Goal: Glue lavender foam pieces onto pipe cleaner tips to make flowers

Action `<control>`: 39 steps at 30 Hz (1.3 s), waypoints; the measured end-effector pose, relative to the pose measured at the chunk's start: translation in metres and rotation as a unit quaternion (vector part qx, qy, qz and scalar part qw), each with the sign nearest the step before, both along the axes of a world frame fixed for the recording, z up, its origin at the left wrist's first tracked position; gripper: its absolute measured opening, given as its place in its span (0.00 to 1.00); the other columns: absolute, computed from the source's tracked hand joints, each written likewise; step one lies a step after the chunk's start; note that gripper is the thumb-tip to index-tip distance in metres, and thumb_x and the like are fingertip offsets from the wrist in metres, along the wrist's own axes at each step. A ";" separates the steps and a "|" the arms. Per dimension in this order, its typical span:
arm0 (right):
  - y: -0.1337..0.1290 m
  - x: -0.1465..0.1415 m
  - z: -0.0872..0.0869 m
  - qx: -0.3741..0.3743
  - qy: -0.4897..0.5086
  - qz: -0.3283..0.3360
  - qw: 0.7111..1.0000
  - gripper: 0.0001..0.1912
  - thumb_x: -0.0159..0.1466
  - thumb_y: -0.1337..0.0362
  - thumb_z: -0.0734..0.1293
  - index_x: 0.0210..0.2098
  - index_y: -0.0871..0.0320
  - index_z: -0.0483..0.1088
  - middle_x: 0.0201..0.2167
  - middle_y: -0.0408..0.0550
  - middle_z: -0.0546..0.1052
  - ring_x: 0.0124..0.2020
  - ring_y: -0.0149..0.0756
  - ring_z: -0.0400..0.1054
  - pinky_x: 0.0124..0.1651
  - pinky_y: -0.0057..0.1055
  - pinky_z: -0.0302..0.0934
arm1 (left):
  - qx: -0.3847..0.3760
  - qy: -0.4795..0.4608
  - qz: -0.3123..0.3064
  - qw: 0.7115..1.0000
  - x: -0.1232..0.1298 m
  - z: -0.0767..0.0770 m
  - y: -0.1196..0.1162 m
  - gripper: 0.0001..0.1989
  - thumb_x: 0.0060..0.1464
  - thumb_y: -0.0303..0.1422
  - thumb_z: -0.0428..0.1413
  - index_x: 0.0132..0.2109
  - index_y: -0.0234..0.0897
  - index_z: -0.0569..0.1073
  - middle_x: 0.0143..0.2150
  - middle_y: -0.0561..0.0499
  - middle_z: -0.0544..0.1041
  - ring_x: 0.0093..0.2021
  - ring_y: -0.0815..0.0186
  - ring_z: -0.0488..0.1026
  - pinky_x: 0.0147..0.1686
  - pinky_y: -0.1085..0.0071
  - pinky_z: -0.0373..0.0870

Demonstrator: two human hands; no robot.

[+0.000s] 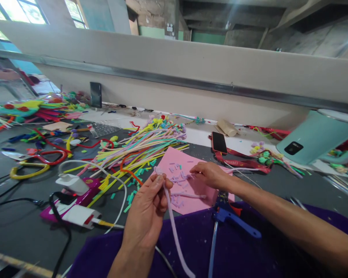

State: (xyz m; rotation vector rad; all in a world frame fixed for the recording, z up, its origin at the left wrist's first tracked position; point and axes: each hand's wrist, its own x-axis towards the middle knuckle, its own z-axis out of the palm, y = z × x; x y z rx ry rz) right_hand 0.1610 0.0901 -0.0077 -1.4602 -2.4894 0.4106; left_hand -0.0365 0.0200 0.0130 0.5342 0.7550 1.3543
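My left hand (150,200) pinches a lilac pipe cleaner (172,222) near its upper end. A small fuzzy lilac loop shows above the fingertips, and the long stem hangs down toward my lap. Over a pink sheet (169,158), my right hand (210,174) has its fingertips drawn together among short lilac pipe cleaner pieces (178,179). Whether a piece is between those fingertips I cannot make out. Another lilac length (188,195) lies on the sheet between my hands. Just below the right forearm rests a blue glue gun (234,220) at the sheet's near edge.
Left of the sheet lies a bundle of coloured pipe cleaners (139,148) with green snippets. A magenta power strip (84,195) with plugs and cables, plus scissors (53,156), sit farther left. A phone (219,143) and a mint kettle (316,135) stand to the right.
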 end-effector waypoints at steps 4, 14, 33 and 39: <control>0.001 -0.015 0.003 0.013 -0.060 0.015 0.998 0.11 0.61 0.67 0.60 0.40 0.58 0.73 0.39 0.51 0.75 0.39 0.37 0.68 0.40 0.28 0.56 | 0.000 -0.007 -0.008 1.000 -0.001 0.000 0.000 0.06 0.46 0.31 0.58 0.31 0.33 0.70 0.24 0.56 0.72 0.13 0.82 0.57 0.11 0.86 0.53; 0.002 -0.058 -0.013 0.000 -0.124 0.050 0.991 0.10 0.58 0.65 0.61 0.35 0.64 0.71 0.36 0.59 0.75 0.35 0.44 0.69 0.33 0.30 0.57 | 0.011 -0.002 -0.035 0.999 0.002 0.002 -0.005 0.05 0.49 0.32 0.56 0.30 0.34 0.70 0.24 0.56 0.72 0.14 0.82 0.57 0.12 0.85 0.52; -0.077 0.001 0.035 -0.140 0.418 -0.003 0.898 0.01 0.56 0.70 0.64 0.28 0.59 0.69 0.26 0.41 0.68 0.24 0.27 0.60 0.27 0.23 0.57 | -0.051 0.072 -0.214 0.973 0.030 -0.013 -0.009 0.11 0.49 0.36 0.56 0.25 0.31 0.73 0.13 0.57 0.64 0.11 0.80 0.54 0.11 0.83 0.47; -0.081 0.001 0.036 -0.079 0.432 0.002 0.898 0.02 0.56 0.70 0.66 0.29 0.58 0.71 0.25 0.42 0.72 0.28 0.29 0.65 0.32 0.24 0.58 | -0.072 0.037 -0.249 0.965 0.034 -0.017 -0.009 0.08 0.47 0.31 0.58 0.26 0.30 0.72 0.18 0.55 0.69 0.12 0.82 0.54 0.10 0.84 0.47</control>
